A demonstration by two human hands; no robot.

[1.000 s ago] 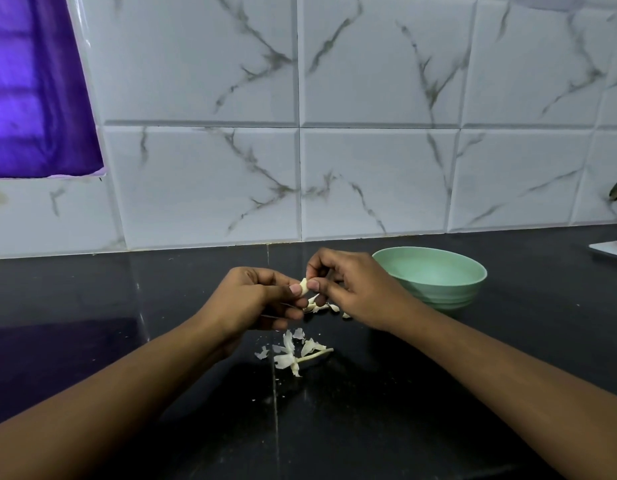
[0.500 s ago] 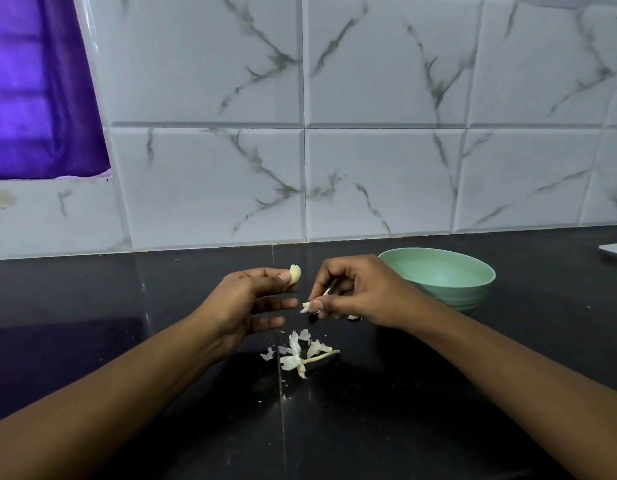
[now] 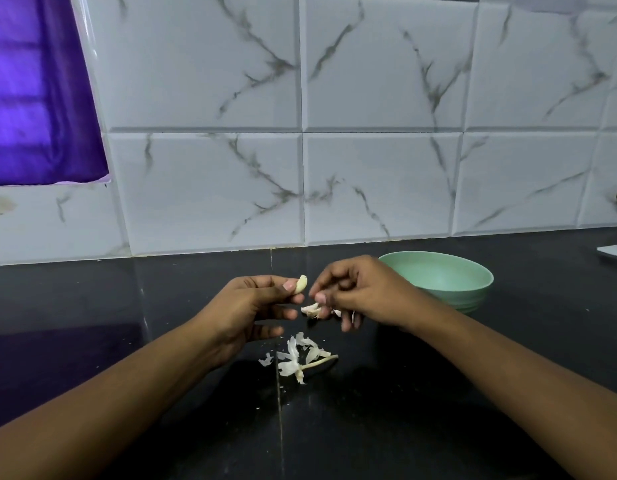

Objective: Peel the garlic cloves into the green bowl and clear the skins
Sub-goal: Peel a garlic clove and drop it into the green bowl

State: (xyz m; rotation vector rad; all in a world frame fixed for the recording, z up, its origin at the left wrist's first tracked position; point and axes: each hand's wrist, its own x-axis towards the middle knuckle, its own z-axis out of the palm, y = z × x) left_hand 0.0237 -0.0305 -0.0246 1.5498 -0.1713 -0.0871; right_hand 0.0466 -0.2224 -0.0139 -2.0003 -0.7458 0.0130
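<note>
Above the black countertop (image 3: 438, 410), near its middle, 2 bare hands are held close together with a small gap between them. The left hand (image 3: 251, 306) pinches 1 peeled garlic clove (image 3: 301, 284) between thumb tip and forefinger, the cream, curved clove standing up out of the pinch with its tip toward the wall; the other 3 fingers are loosely bent beneath it and hold nothing. The right hand (image 3: 362, 292), just beside it, has its fingers curled downward, and thumb and forefinger pinch a pale garlic cluster (image 3: 311, 309) that hangs below the fingertips; whether that is unpeeled cloves or only papery skin cannot be told. Clove and cluster are near each other but apart. Directly behind the right hand, resting on the countertop, sits the green bowl (image 3: 473, 271), its near left side hidden by the knuckles; the clove is to the left of the bowl and outside it. Below the hands, a loose heap of white garlic skins (image 3: 293, 362) lies on the countertop, with a thin pale stem (image 3: 322, 360) poking out to the right and small flakes scattered around. A marbled tile wall (image 3: 379, 188) rises behind, a purple curtain (image 3: 33, 91) covers its upper left, and the corner of a white flat object (image 3: 615, 252) shows at the right edge.
</note>
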